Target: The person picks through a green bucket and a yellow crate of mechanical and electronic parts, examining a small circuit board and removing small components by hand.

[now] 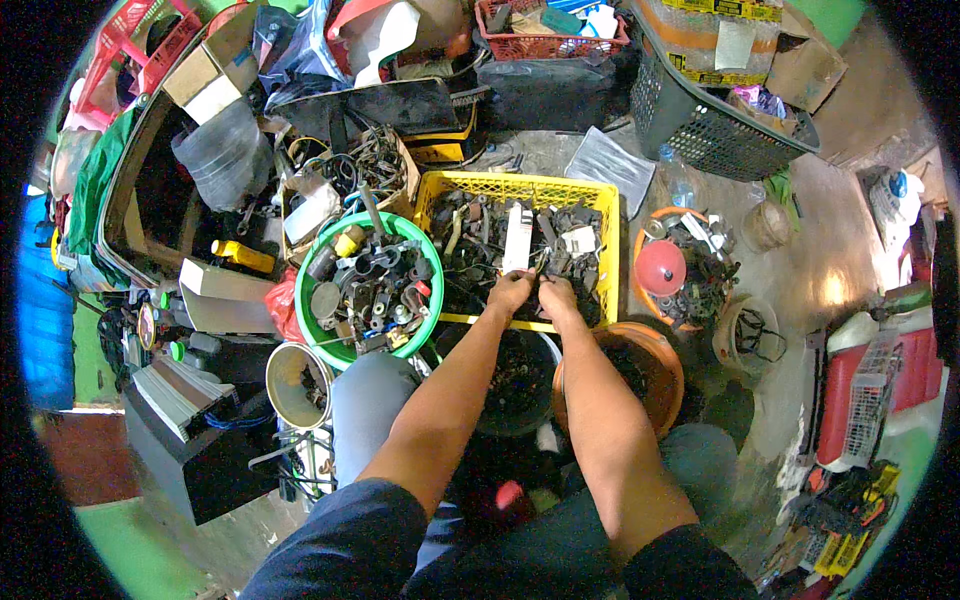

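Both of my hands are over the near side of a yellow plastic basket [517, 180], which is filled with dark, greasy metal and rubber parts. The fingers of my left hand [513, 292] are bent and pinched together. Close beside it, a small gap apart, my right hand [556, 296] has its fingers curled in the same way. Anything between the fingertips is too small and dark to make out. Just beyond the hands, a white tube [517, 238] with dark print lies on the parts. Nearby in the basket is a pale block-like piece [580, 241].
Left stands a green basin [304, 300] of clamps and fittings, beside a cream bucket [276, 379]. An orange basin [675, 390] and a dark tub [517, 420] sit below my forearms. At right are a red bowl [660, 268] over parts and a black laundry basket [720, 139].
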The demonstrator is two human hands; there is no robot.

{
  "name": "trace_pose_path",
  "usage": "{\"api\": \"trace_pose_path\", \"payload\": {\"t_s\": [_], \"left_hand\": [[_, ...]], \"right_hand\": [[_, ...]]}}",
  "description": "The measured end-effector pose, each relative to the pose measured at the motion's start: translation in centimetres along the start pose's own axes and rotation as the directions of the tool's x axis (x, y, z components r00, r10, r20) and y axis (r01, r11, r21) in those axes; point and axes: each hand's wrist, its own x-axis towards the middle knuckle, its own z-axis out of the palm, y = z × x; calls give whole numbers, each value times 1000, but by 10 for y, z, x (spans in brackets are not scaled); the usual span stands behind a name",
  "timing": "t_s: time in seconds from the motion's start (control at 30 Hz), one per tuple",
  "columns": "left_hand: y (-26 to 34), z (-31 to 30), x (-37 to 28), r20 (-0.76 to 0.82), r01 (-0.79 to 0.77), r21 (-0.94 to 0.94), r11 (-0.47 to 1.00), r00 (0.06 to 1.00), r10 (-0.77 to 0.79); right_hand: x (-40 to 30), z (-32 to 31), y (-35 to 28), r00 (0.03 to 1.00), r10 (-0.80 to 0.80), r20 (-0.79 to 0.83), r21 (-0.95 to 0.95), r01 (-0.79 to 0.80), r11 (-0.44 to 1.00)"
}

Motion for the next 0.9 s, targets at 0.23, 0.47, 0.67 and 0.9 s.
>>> {"api": "trace_pose_path", "payload": {"t_s": [0.23, 0.47, 0.67, 0.9], "left_hand": [[18, 15, -7, -45, -152, -402, 903, 988, 147], [87, -1, -58, -181, -276, -633, 723, 961, 208], [186, -57, -163, -51, -228, -859, 459, 929, 366], [200, -79, -218, 5, -194, -900, 390, 891, 455]], "right_hand": [[0, -26, 12, 986, -118, 115, 544, 37, 838], [-56, -45, -58, 953, -299, 45, 499, 238, 833], [-156, -76, -162, 860, -502, -91, 192, 510, 838], [-214, -64, -183, 823, -535, -191, 109, 560, 822]]}}
